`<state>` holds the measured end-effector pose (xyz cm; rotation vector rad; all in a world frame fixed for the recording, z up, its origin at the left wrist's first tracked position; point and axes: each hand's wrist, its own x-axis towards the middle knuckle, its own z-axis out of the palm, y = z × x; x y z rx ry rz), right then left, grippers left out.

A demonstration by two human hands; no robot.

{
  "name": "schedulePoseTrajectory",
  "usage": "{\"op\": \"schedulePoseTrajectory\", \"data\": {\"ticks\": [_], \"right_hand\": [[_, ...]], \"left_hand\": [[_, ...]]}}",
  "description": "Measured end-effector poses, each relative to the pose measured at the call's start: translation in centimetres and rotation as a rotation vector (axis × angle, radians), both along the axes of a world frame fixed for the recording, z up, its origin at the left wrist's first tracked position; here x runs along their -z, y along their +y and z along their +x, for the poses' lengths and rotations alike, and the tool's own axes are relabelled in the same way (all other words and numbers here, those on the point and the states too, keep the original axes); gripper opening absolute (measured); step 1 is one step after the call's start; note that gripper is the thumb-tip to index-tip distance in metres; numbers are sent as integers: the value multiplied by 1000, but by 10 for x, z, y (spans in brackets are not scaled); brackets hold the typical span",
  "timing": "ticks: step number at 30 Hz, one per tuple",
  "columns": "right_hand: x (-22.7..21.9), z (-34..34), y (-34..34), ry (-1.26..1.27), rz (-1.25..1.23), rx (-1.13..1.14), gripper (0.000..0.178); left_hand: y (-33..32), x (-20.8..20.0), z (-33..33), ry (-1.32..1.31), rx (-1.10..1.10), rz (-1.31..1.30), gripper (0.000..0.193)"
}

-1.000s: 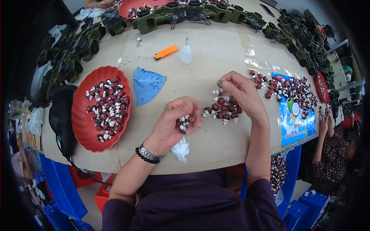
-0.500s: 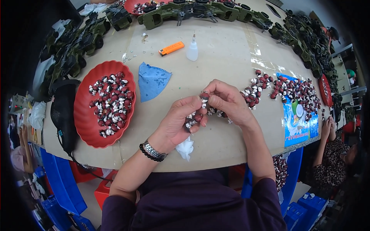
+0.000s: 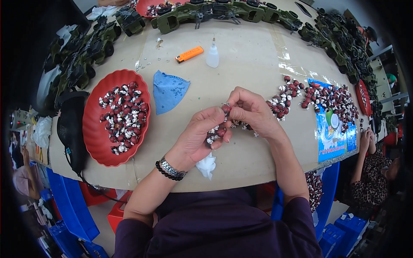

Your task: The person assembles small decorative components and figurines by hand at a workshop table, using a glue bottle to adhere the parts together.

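Note:
My left hand [image 3: 198, 135] is closed, its thumb and forefinger pinching a small dark-red and white figurine [image 3: 226, 110]. More little figurines [image 3: 217, 132] lie in the curl of its lower fingers. From the other side, the fingertips of my right hand [image 3: 253, 111] are closed on the same upper figurine. A tiny metal piece sticks up from its top, too small to make out fully. Loose figurines [image 3: 282, 103] are strewn just beyond my right hand. Under my left hand lies a crumpled white tissue [image 3: 206, 167].
A red scalloped plate [image 3: 91, 137] of figurines stands left. Ahead are a blue cloth [image 3: 170, 91], an orange lighter [image 3: 189, 54] and a dropper bottle [image 3: 213, 56]. Green toy vehicles [image 3: 215, 13] line the far edge. Figurines cover a blue printed sheet [image 3: 329, 144] at right, near another person's hands [image 3: 366, 139].
The pinched figurine has turned between my fingertips, and the small metal piece at its top now shows. Both hands stay in nearly the same place.

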<state>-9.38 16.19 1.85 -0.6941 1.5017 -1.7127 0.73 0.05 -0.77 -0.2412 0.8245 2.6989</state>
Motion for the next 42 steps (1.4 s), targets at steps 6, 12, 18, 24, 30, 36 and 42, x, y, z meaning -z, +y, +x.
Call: {"op": "schedulePoseTrajectory", "data": {"ticks": [6,12,18,24,30,36,42], "right_hand": [[0,0,0,17,24,3,15],[2,1,-1,-21,5,-23,16],[1,-1,0,-32,24,-42,14],[4,-2,0,7,-23,-15,11],[0,2,-3,23,-75,37,10],[-8,2,0,600,180,99,17],[-3,2,-3,343,45,109,20]], "left_hand": [[0,-2,1,-7,9,30,23],[0,-2,0,-18,2,36,24],[0,-2,1,6,2,-22,23],[1,-6,1,10,-29,-88,23],[1,-9,2,-22,-46,-129,23],[0,-3,1,42,-78,-159,28],[0,-10,1,5,-55,-44,34]]}}
